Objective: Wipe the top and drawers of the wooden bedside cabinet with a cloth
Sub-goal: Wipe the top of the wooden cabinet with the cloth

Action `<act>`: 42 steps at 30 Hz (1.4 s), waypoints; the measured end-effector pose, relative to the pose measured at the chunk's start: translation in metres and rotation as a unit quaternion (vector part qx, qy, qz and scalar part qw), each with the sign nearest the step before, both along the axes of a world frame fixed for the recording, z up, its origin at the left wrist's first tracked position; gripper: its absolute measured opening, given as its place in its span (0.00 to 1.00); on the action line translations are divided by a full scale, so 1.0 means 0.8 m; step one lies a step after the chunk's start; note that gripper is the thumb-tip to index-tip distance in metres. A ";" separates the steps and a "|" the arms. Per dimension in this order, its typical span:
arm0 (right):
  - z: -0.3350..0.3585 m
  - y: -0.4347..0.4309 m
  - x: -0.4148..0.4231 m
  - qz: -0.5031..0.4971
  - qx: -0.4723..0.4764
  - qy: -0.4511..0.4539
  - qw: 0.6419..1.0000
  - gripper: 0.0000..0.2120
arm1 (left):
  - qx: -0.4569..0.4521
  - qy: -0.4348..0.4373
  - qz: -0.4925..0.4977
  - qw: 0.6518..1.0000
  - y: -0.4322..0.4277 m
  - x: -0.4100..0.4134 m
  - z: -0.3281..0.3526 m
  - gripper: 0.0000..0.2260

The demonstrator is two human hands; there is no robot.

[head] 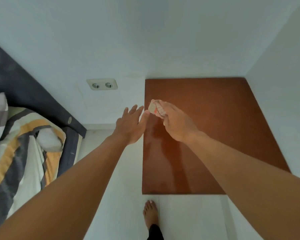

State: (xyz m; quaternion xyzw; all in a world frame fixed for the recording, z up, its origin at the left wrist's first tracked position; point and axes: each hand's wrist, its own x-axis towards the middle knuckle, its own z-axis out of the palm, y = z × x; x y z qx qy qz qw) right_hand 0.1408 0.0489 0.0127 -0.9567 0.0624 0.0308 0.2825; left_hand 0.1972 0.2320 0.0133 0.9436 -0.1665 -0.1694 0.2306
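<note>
The wooden bedside cabinet's brown top fills the right middle of the head view, set into a corner of white walls. Its drawers are hidden below the top. My right hand hovers over the top's left part, shut on a small bunched whitish cloth with red marks. My left hand is stretched out just left of the cabinet's left edge, fingers apart and holding nothing, its fingertips close to the cloth.
A bed with striped bedding and a dark headboard lies at the left. A double wall socket sits on the wall between bed and cabinet. My bare foot stands on the white floor before the cabinet.
</note>
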 end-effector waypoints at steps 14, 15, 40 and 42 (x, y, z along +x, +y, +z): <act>-0.080 -0.062 0.275 0.016 0.023 0.016 0.999 0.26 | -0.062 -0.075 -0.015 0.995 -0.063 0.238 -0.063 0.27; -0.084 -0.071 0.270 -0.001 0.014 0.002 1.000 0.25 | -0.071 -0.100 -0.016 0.992 -0.072 0.243 -0.063 0.27; -0.139 -0.165 0.145 -0.089 -0.157 -0.002 0.983 0.29 | 0.140 -0.166 0.012 0.976 -0.192 0.183 -0.144 0.32; -0.137 -0.165 0.141 -0.074 -0.134 -0.020 0.988 0.28 | 0.137 -0.162 0.003 0.977 -0.183 0.157 -0.142 0.32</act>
